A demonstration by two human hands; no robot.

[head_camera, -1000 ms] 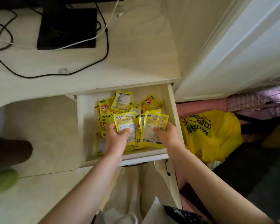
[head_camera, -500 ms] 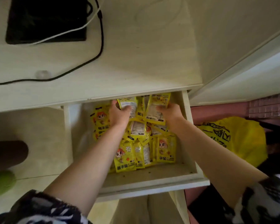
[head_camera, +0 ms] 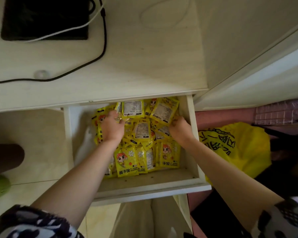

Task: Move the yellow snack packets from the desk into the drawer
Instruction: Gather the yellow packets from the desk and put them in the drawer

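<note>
Both my hands are inside the open drawer (head_camera: 195, 141), below the bench (head_camera: 144, 66) edge. My left hand (head_camera: 112, 128) lies on the yellow snack packets (head_camera: 144, 143), fingers curled round one at the rear. My right hand (head_camera: 180, 128) pinches another packet (head_camera: 164, 109) (label side up) near the right wall. The packets lie heaped across the drawer floor.

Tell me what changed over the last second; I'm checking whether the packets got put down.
Both hands carried packets from the drawer's front to its back, where they now rest on the pile, grip loosened. The drawer stays open, cables unmoved.
</note>
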